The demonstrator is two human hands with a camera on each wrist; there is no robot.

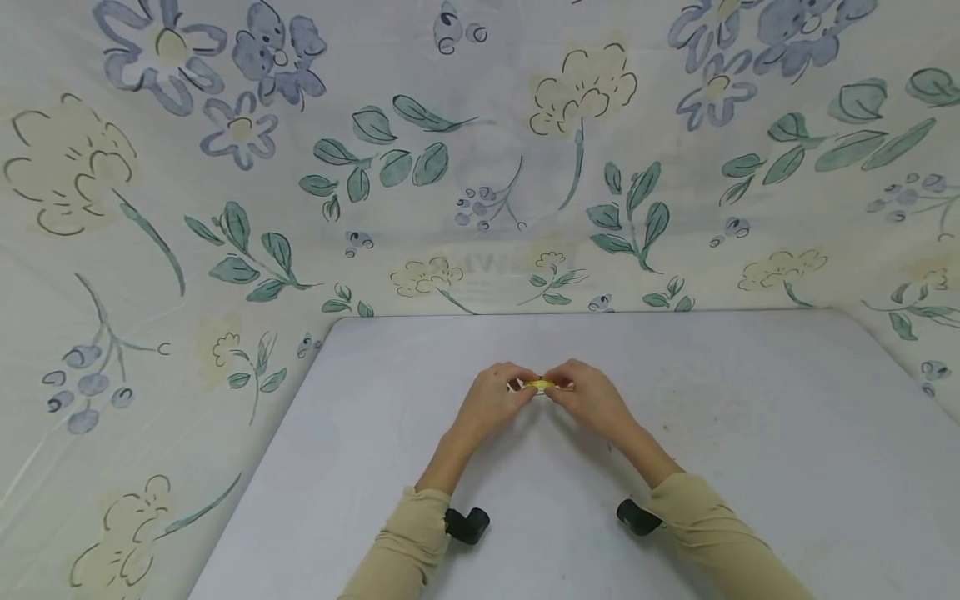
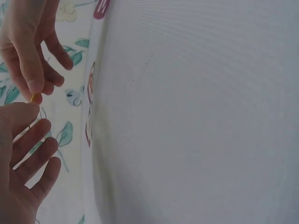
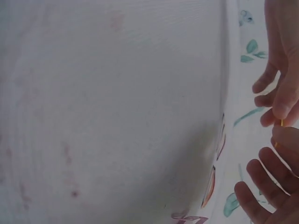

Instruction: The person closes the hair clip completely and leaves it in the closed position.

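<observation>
In the head view a small, thin yellow piece [image 1: 539,384] is between my two hands, above the white tabletop; its exact kind does not show. My left hand [image 1: 491,402] pinches one end of it with thumb and forefinger. At the other end, my right hand [image 1: 594,402] pinches it the same way. The left wrist view shows the yellow piece [image 2: 32,97] edge-on, mostly hidden by fingertips. A yellow sliver [image 3: 281,122] shows between the hands in the right wrist view. The other fingers of both hands are loosely spread.
The white tabletop [image 1: 420,350] lies under both hands. Behind and beside it hangs a flower-patterned cloth [image 1: 495,250]. A black wrist camera [image 1: 467,526] is by the left sleeve, another black camera [image 1: 639,517] by the right one.
</observation>
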